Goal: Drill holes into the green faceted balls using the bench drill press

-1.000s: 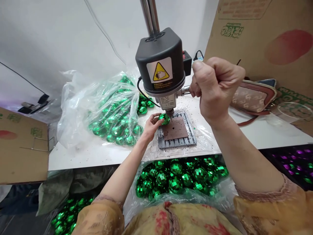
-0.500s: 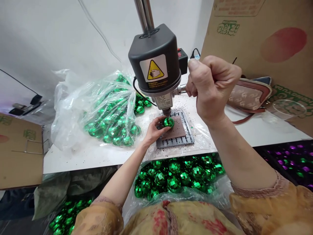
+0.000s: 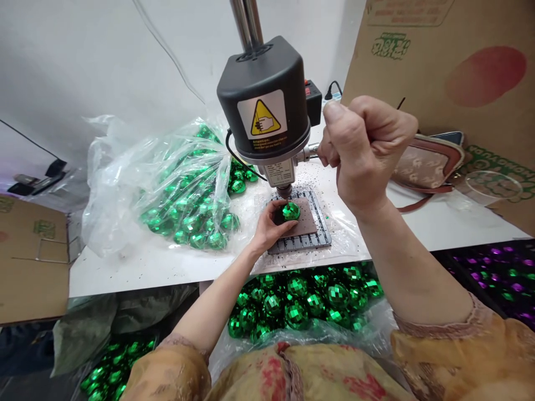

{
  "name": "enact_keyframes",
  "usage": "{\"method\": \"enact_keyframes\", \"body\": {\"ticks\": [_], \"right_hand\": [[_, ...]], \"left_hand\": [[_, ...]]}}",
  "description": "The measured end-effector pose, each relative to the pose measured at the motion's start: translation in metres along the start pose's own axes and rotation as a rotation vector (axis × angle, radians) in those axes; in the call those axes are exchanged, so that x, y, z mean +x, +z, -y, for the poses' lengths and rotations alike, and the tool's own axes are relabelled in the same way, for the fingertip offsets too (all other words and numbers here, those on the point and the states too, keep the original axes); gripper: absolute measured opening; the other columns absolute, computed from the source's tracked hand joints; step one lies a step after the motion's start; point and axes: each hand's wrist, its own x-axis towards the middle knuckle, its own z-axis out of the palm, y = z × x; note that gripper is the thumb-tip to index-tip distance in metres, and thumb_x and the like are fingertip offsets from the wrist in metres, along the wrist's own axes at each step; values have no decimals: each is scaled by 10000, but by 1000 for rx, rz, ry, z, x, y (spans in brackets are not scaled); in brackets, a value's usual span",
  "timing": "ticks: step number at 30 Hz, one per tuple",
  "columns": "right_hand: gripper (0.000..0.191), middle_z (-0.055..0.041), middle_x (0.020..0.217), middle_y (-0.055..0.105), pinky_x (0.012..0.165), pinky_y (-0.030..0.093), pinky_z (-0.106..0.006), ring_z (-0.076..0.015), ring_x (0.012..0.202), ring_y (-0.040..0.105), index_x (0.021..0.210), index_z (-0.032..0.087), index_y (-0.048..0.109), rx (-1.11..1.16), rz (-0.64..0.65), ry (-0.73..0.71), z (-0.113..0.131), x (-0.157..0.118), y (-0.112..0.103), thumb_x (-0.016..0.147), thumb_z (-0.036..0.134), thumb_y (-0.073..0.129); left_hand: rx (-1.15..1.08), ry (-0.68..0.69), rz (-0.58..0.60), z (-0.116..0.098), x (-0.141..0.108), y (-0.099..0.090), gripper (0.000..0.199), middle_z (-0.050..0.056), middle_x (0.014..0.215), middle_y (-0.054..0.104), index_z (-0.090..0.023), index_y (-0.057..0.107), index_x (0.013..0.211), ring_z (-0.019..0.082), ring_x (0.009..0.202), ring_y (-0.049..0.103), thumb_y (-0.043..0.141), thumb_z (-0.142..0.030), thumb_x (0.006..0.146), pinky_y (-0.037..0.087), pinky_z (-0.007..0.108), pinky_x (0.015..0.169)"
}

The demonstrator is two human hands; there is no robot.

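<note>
While the drill [image 3: 265, 111] hangs low over its plate [image 3: 307, 234], little room is left beneath it; the left hand [image 3: 270, 225] clamps a faceted green ball [image 3: 290, 211] there, on the brown pad. Right of the drill, the right hand [image 3: 363, 147] is fisted round the lever [image 3: 311, 150]. Left of it lies a bag [image 3: 167, 184] of balls.

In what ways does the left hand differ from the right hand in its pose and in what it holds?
The left hand lies low on the drill press plate, while the right hand is raised beside the black drill head. The left hand cups a green faceted ball with curved fingers; the right hand is a tight fist around the metal lever. Both are bare and both grip something.
</note>
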Motion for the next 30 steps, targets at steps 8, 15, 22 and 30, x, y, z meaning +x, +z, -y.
{"method": "enact_keyframes", "body": {"ticks": [8,15,22,30], "right_hand": [[556,61,506,229,432,289,-223,-13,414,336,548,188,276,-24,-23,-3,-2,-5,-1,912,417,629],[579,51,476,246,417,254,-294,-53,396,316,542,204,237,-3,-72,-39,-3,-16,0,908,396,643],[543,52,453,249,413,221,-291,-52,387,318,557,181,187,46,-36,-145,-10,-23,-4,914,244,592],[558,48,463,250,409,248,-279,-41,396,304,545,179,178,-7,-60,-162,-13,-28,-5,919,260,584]], "left_hand": [[23,-8,8,2,-3,0,623,105,1182,713,-190,589,1195,262,1131,683,897,-411,700,532,458,1045],[34,-6,13,-1,-6,0,628,118,1236,713,-193,582,1212,281,1172,679,883,-438,718,529,472,1057],[12,-8,17,0,-6,0,618,116,1249,710,-198,579,1210,284,1198,670,886,-418,721,513,483,1083],[11,-11,12,2,-7,0,621,118,1263,704,-197,581,1212,285,1211,666,890,-412,718,505,488,1098]]}}
